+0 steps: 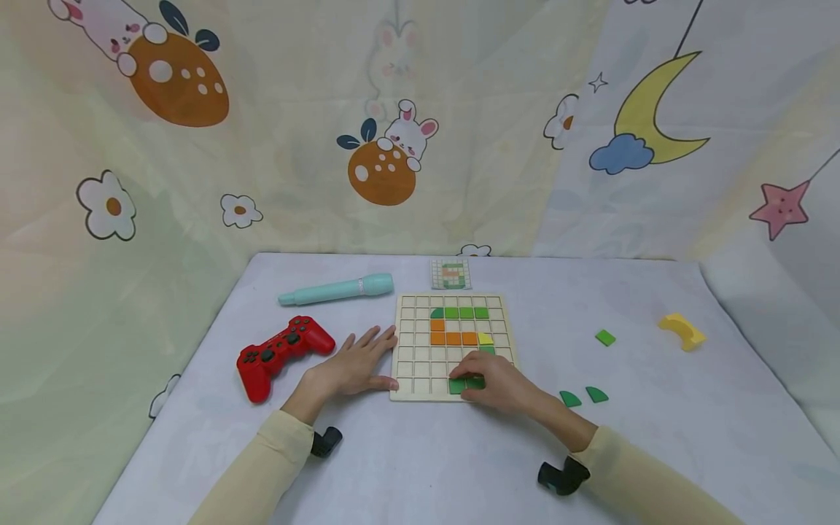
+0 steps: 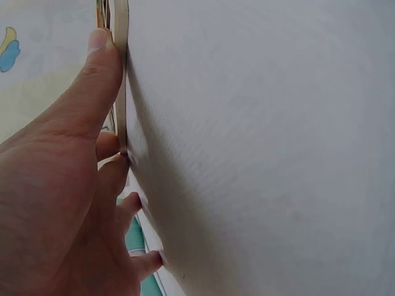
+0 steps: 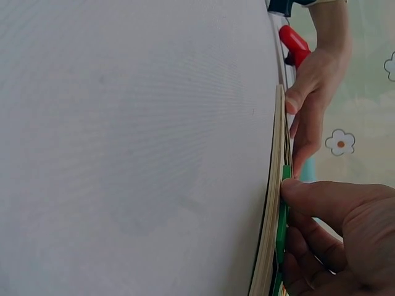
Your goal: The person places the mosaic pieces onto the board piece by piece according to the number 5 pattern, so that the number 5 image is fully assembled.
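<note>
A wooden grid board (image 1: 410,350) lies on the table, with orange tiles (image 1: 453,338), light green tiles (image 1: 467,313), a yellow tile (image 1: 485,339) and a rounded dark green tile (image 1: 437,313) in its cells. My left hand (image 1: 354,367) rests at the board's left edge, fingers spread; the thumb (image 2: 102,68) lies against the edge near the front corner. My right hand (image 1: 502,383) is over the front rows, thumb and curled fingers pinching a green square tile (image 1: 475,382). Another green square tile (image 1: 456,386) sits just left of it. The right fingers partly cover nearby cells.
A small pattern card (image 1: 450,274) lies behind the board. Left are a red game controller (image 1: 282,354) and a teal pen-like stick (image 1: 337,290). Rightward lie a light green square (image 1: 605,337), two green quarter-round tiles (image 1: 596,394) and a yellow curved block (image 1: 683,332).
</note>
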Demonstrator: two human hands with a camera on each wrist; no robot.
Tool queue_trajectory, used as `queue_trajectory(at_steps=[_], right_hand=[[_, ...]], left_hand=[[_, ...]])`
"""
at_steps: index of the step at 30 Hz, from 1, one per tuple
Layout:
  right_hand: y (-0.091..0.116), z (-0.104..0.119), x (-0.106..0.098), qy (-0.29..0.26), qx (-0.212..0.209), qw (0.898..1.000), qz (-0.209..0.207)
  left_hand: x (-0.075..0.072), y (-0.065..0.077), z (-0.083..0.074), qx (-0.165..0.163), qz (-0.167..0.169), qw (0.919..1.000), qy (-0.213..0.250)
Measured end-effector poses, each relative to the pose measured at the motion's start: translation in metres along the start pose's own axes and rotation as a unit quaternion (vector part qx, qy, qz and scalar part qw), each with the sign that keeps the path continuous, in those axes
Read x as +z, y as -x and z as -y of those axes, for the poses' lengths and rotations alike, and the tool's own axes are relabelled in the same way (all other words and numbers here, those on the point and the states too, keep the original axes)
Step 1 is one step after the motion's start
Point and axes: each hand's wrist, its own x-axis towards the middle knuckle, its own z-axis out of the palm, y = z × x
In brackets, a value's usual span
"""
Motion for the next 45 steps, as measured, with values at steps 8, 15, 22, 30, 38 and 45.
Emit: queue_trajectory(at_steps=[8,15,22,30,38,45], right_hand=[[0.000,-0.001,0.000,-0.002,0.003,1.000,-0.003],[0.001,-0.001,0.000,-0.009,0.007,1.000,-0.008],[0.000,0.000,0.000,-0.008,0.009,1.000,-0.010],[0.003,-0.006,-0.008,-0.010,0.032,0.999,-0.034],[0.027,-0.040,-0.058,0.004,0.106,0.990,-0.096],[0.060,-0.089,-0.106,0.043,0.164,0.978,-0.120]], left_hand=[[-0.001,0.001,0.000,0.004,0.000,1.0000,0.005],[-0.002,0.002,-0.001,0.003,0.000,1.0000,0.007],[-0.002,0.001,-0.001,0.001,0.001,1.0000,0.001],[-0.003,0.002,-0.002,0.002,0.005,1.0000,0.000],[-0.001,0.002,-0.001,0.006,0.000,1.0000,-0.001],[-0.002,0.002,0.000,0.003,0.002,1.0000,-0.005]])
